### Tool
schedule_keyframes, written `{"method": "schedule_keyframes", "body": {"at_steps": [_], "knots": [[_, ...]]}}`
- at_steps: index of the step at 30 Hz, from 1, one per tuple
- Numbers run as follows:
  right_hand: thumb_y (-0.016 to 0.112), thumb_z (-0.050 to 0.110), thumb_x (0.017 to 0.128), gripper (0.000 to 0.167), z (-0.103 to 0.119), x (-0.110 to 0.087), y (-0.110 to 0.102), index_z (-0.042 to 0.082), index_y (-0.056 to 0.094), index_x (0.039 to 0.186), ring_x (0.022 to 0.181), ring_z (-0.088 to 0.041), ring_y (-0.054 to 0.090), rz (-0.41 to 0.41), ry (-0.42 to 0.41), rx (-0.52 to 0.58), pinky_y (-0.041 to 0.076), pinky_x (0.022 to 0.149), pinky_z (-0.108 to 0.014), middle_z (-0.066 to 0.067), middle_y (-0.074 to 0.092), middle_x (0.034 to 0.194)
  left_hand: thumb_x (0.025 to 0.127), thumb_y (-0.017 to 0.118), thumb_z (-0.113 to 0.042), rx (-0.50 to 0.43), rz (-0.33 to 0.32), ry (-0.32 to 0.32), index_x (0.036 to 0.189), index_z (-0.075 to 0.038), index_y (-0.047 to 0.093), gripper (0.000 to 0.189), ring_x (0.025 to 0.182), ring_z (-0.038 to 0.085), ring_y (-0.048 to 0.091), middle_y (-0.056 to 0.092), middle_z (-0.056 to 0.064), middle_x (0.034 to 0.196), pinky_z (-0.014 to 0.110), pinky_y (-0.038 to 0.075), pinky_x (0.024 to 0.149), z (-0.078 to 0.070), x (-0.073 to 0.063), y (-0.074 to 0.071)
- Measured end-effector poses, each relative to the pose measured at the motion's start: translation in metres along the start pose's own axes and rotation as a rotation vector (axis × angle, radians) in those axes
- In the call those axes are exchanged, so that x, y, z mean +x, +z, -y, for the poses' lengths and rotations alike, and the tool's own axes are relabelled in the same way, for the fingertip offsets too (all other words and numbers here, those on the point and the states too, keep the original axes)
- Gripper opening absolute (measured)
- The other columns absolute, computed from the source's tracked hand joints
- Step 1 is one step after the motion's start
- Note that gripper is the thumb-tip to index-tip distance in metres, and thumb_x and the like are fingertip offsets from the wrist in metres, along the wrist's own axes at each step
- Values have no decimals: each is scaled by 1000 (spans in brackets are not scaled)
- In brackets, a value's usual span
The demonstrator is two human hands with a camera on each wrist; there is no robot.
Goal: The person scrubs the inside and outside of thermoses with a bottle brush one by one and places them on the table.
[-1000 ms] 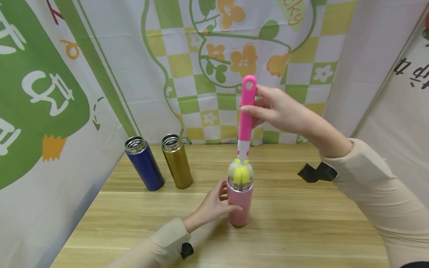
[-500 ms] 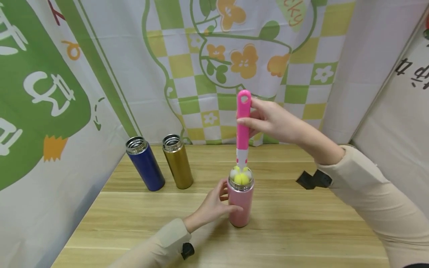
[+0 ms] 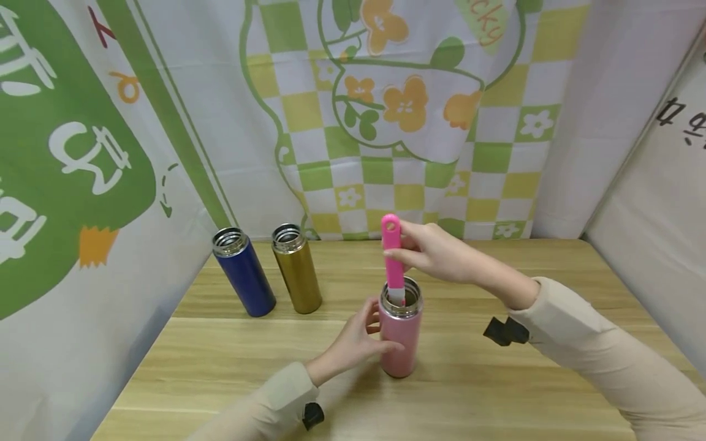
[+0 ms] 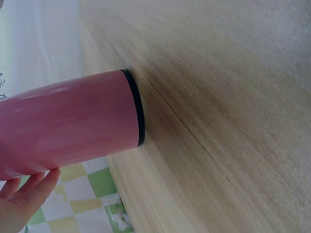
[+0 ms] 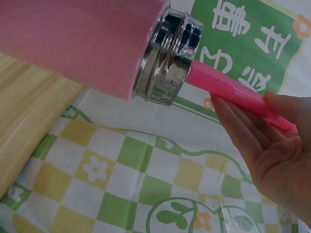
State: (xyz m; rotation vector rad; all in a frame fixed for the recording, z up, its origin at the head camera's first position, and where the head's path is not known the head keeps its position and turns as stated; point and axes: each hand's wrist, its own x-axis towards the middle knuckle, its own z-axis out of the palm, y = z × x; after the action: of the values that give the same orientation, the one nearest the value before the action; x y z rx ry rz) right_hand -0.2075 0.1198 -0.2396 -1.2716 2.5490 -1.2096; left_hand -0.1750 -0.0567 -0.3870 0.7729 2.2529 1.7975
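A pink steel bottle (image 3: 401,343) without a lid stands upright on the table. My left hand (image 3: 358,340) grips its body from the left, thumb across the front; in the left wrist view fingertips (image 4: 43,187) touch the pink wall just above the black base. My right hand (image 3: 436,251) pinches the pink handle of a bottle brush (image 3: 393,263) between thumb and fingers. The brush's sponge head is hidden inside the bottle, and its white neck sits at the mouth. In the right wrist view the handle (image 5: 228,87) leans out past the steel neck (image 5: 167,58).
A blue bottle (image 3: 248,282) and a gold bottle (image 3: 299,275), both lidless, stand side by side at the back left of the wooden table (image 3: 485,380). Patterned cloth (image 3: 380,177) hangs behind the table's back edge, with printed sheets at both sides.
My right hand has moved down and a little left, pushing the brush from the bottle's mouth to inside it. The yellow and white sponge has gone from sight. My left hand keeps its grip.
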Motion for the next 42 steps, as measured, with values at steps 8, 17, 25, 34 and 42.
{"method": "schedule_keyframes", "body": {"at_steps": [8, 17, 25, 34, 42], "knots": [[53, 8, 88, 17, -5, -8, 6, -1, 49, 102, 70, -13, 63, -27, -13, -47, 50, 62, -23, -10, 66, 77, 68, 73, -1, 21, 4, 16, 124, -2, 35, 68, 105, 29, 53, 50, 18, 120, 34, 44, 86, -1, -1, 0], [54, 7, 87, 19, -12, -14, 11, 0, 49, 104, 75, -15, 64, -80, -33, -41, 51, 64, -23, -10, 66, 79, 69, 73, -4, 43, -2, 6, 126, -3, 35, 69, 107, 29, 50, 49, 16, 121, 36, 43, 87, 1, 0, 1], [54, 5, 87, 19, -17, -23, 8, -3, 51, 103, 76, -16, 64, -132, 23, 18, 51, 65, -25, -12, 66, 85, 68, 75, -14, 46, -13, -45, 133, -17, 31, 79, 111, 23, 47, 48, 6, 124, 39, 37, 92, 27, 3, 5], [55, 8, 86, 19, -22, -28, 9, -1, 52, 104, 74, -13, 63, -173, 29, 41, 51, 65, -25, -10, 66, 85, 67, 74, -4, -2, -33, -54, 134, -2, 25, 83, 111, 31, 47, 46, 19, 124, 42, 38, 92, 8, -2, 11], [56, 7, 86, 21, -28, -34, 6, -2, 52, 104, 73, -15, 63, -222, 81, 116, 52, 65, -28, -13, 65, 85, 68, 72, -1, -38, -9, -31, 134, -7, 29, 79, 107, 30, 50, 47, 18, 122, 37, 42, 87, 9, 1, 11]]}}
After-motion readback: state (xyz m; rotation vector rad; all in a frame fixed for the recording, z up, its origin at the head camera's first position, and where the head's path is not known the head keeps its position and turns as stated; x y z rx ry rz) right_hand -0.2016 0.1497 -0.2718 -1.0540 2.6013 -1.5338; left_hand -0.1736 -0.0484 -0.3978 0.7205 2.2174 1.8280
